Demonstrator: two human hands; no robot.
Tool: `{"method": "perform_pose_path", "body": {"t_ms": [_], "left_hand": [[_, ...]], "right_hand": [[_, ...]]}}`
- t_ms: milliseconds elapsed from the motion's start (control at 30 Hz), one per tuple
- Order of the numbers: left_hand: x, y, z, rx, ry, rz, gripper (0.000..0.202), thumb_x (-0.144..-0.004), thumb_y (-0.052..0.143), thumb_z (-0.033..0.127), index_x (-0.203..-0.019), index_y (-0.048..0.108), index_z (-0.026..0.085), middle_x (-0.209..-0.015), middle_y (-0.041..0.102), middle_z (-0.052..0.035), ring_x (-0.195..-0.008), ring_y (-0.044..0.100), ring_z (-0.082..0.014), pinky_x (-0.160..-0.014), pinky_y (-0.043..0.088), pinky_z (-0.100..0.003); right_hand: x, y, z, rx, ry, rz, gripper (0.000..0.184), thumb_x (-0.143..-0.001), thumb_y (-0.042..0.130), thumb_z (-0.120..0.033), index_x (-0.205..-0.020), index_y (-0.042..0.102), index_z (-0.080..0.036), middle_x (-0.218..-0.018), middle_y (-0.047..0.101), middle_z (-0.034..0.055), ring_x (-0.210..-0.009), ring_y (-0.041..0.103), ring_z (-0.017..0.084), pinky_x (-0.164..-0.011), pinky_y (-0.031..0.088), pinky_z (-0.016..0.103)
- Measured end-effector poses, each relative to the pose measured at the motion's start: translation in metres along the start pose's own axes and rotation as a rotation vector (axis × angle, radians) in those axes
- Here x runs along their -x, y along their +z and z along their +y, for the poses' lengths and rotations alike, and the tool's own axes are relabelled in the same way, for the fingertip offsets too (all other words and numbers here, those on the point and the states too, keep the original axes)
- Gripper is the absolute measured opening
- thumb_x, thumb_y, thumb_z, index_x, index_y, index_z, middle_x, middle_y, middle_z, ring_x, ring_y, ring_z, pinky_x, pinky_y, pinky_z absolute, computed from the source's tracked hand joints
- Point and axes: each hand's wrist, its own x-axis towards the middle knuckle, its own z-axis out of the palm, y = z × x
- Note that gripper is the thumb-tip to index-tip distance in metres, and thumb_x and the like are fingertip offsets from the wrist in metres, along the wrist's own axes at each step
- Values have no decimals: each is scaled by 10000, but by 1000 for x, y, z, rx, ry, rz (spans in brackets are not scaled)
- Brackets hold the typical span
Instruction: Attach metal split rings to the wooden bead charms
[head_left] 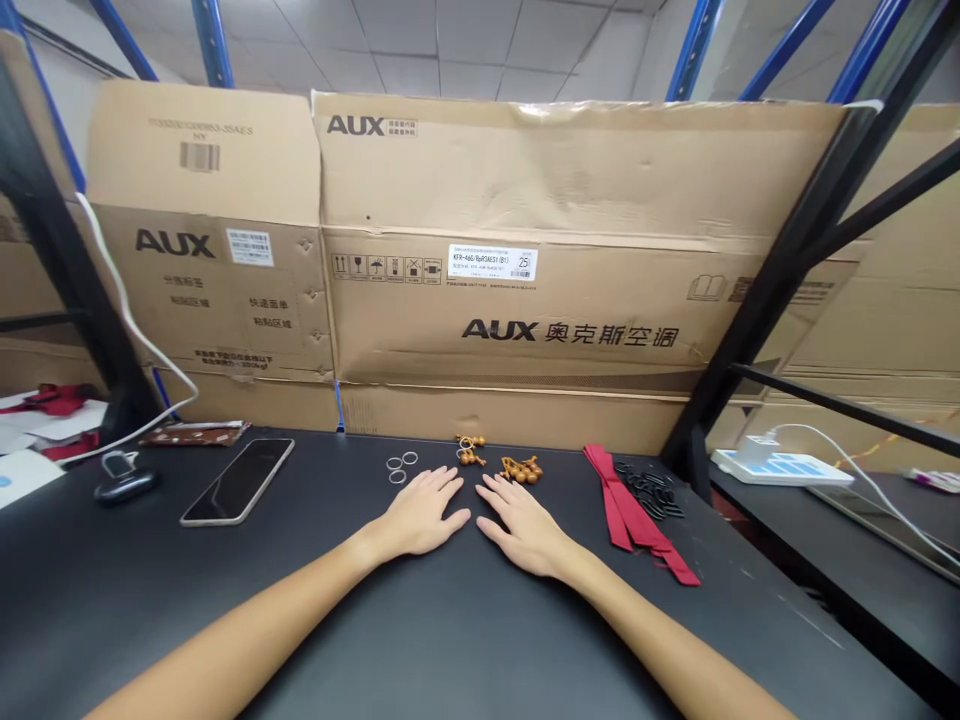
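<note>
My left hand [426,512] lies flat on the black tabletop [420,640], fingers stretched forward and holding nothing. Just beyond its fingertips are three metal rings [397,464]. My right hand [523,524] rests palm down beside it, fingers extended, with a small gap between the two thumbs. A cluster of brown wooden beads [522,470] sits right at the right fingertips. Between and beyond both hands is another small bunch of wooden beads [471,450], apparently with a ring. Red fabric strips [637,515] lie to the right, next to a pile of black clips or buckles [651,490].
A smartphone [240,482] and a black oval gadget [126,482] lie at left, near a brown packet [196,433]. Cardboard panels [585,370] wall off the back. Black rack posts [780,270] flank the table. A power strip [784,466] is on the neighbouring table.
</note>
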Motion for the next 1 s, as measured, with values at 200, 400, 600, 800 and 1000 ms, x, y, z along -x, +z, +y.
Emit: {"method": "perform_pose_path", "body": {"t_ms": [200,400,600,800,1000], "left_hand": [[1,0,0,-8,-1,25,552,-932,370,518,-1333,489,156,-1424,438,-138,-1347,364,-260,-1120,243,-448],[1,3,0,-9,3,39,539,-931,384,518,-1327,495,170,-1426,439,-130,-1340,376,-259,-1115,253,-447],[1,0,2,-23,-3,28,538,-932,386,504,-1317,504,147,-1419,443,-146,-1332,386,-269,-1110,262,-455],[2,-3,5,-42,-15,33,530,-925,396,504,-1290,528,144,-1402,463,-150,-1306,413,-288,-1094,283,-464],[7,-7,19,-229,-245,75,541,-908,400,525,-1279,536,155,-1407,444,-174,-1312,347,-401,-1049,208,-635]], "right_hand": [[0,2,2,-1,-12,22,547,-949,357,-504,-1414,398,-219,-1509,303,89,-1405,232,263,-1145,209,489],[0,-1,-1,-1,0,3,551,-950,352,-500,-1416,397,-208,-1510,300,89,-1405,232,264,-1148,206,480],[0,-2,-1,8,2,-3,555,-953,346,-490,-1417,393,-190,-1510,299,100,-1405,232,266,-1147,206,480],[0,0,-1,14,-19,35,531,-953,352,-478,-1392,431,-190,-1490,344,108,-1388,273,273,-1133,236,478],[0,-3,0,119,15,224,387,-915,460,-415,-1207,593,-198,-1325,530,110,-1271,413,274,-1040,354,433]]}}
